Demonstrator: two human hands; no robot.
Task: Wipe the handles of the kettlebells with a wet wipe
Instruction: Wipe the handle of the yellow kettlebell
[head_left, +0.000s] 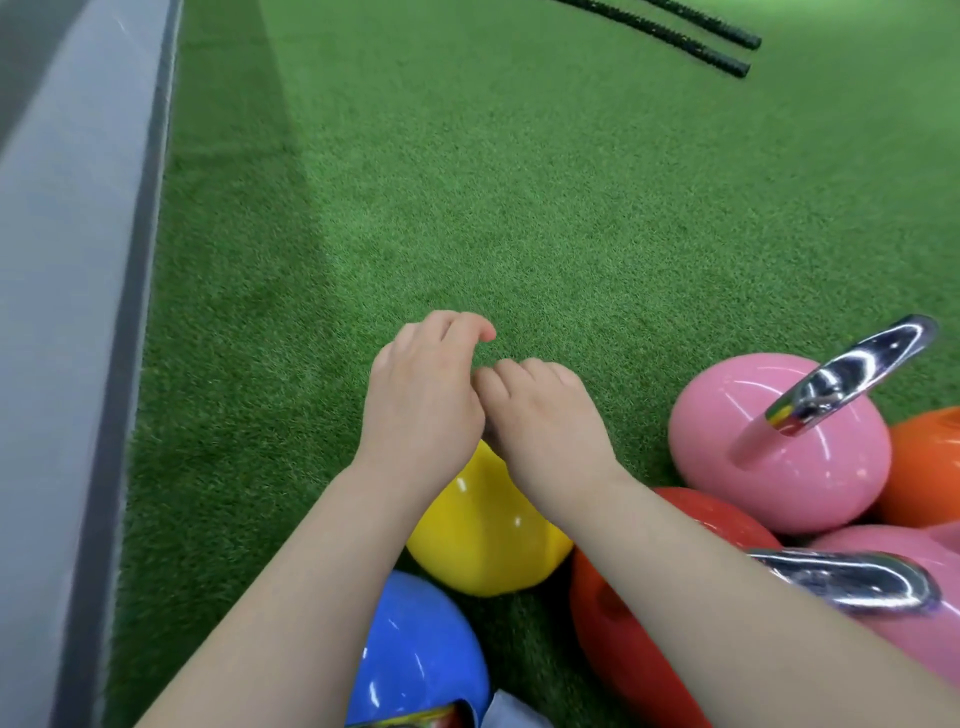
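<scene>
Both hands meet above yellow kettlebell (483, 540), covering its handle. Left hand (421, 400) fingers curled downward; right hand (545, 421) fingers curled beside it, touching. Cannot tell what either grips; wipe not visible. Yellow kettlebell on green turf (467, 208), blue kettlebell (415, 649) near, red kettlebell (623, 649) and pink kettlebell (769, 447) to right.

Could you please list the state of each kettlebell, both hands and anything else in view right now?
yellow kettlebell: on the turf, handle hidden under both hands.
left hand: fingers curled over the yellow kettlebell's top; grip hidden.
right hand: fingers curled beside the left; grip hidden.
pink kettlebell: chrome handle exposed, untouched.
blue kettlebell: standing, partly cut off.
red kettlebell: partly behind the right forearm.
black ropes: lying on the turf.
</scene>
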